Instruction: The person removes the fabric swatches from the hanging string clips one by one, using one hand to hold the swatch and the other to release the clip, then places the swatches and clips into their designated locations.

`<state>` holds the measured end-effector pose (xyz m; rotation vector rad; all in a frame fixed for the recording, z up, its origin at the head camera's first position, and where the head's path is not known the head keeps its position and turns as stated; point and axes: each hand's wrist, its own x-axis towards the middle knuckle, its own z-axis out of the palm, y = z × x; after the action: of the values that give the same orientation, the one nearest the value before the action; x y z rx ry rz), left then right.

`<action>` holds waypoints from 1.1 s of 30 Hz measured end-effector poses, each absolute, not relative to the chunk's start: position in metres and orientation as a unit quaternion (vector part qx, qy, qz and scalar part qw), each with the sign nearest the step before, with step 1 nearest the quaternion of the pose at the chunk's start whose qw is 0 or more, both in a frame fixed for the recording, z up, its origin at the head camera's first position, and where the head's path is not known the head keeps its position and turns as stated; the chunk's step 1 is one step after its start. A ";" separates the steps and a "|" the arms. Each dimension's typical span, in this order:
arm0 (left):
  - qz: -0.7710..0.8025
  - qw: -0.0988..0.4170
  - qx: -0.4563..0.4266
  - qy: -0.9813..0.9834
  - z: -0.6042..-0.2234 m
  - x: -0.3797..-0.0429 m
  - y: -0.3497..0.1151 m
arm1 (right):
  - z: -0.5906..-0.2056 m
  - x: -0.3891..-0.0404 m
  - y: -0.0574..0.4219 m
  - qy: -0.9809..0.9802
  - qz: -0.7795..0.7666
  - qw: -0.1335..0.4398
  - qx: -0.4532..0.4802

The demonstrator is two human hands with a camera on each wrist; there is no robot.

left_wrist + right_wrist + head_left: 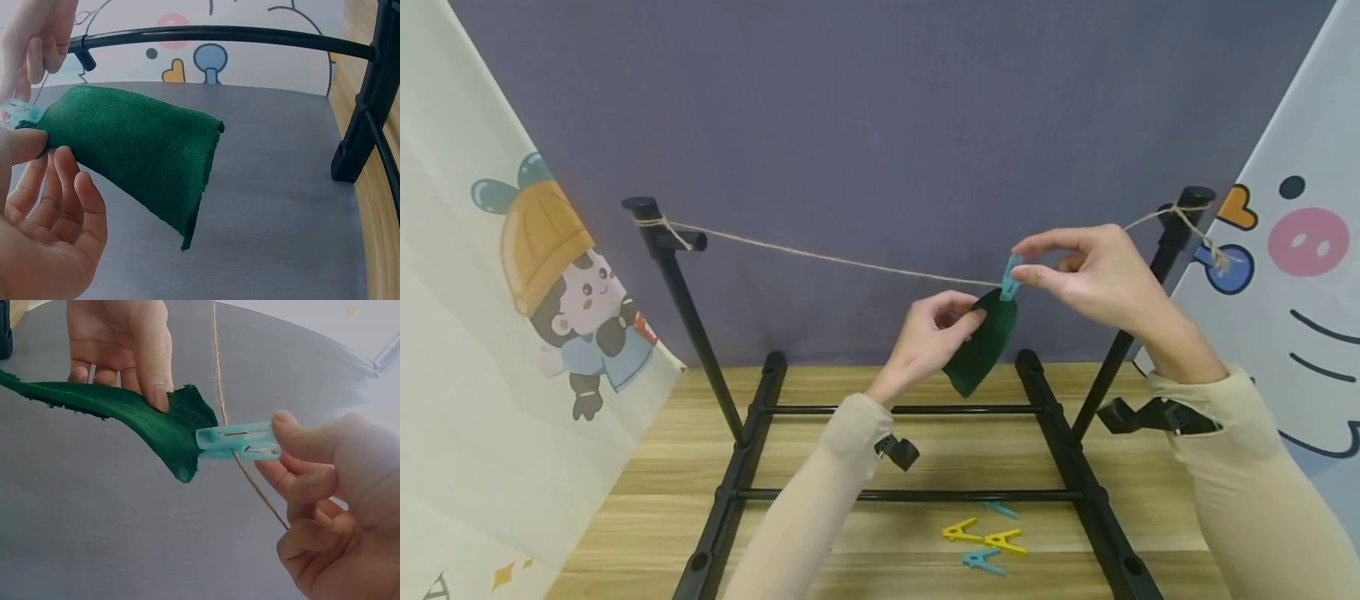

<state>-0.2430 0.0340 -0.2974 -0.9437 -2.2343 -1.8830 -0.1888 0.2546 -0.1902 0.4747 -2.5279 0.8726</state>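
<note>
A dark green cloth (983, 346) hangs at the twine line (850, 265), right of the line's middle. My left hand (934, 335) pinches the cloth near its top edge between thumb and fingers. A blue clothespin (237, 441) sits at the cloth's upper edge, its jaws on the cloth and the twine running through it. My right hand (1093, 275) pinches the clothespin's handle end between thumb and index finger. In the left wrist view the green cloth (137, 144) spreads out from the left thumb.
Black posts (696, 333) of a rack hold the tied twine at both ends. Crossbars (910, 495) join its base on the wooden tabletop (880, 546). Yellow clothespins (1004, 542) and blue clothespins (983, 561) lie near the front. Printed cartoon sheets (460, 333) flank a grey backdrop.
</note>
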 end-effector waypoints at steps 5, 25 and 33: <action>-0.619 0.046 -0.308 -0.721 -0.296 -0.243 0.034 | -0.192 -0.189 0.255 -0.898 0.332 0.233 0.172; -0.626 0.062 -0.292 -0.720 -0.297 -0.241 0.028 | -0.196 -0.191 0.250 -0.821 0.392 0.356 0.212; -0.624 0.063 -0.285 -0.725 -0.301 -0.241 0.023 | -0.197 -0.189 0.251 -0.796 0.416 0.379 0.222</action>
<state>-0.2412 0.0232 -0.3014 -0.8616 -2.1905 -1.8839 -0.1889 0.2508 -0.1973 0.5671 -2.0346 1.0638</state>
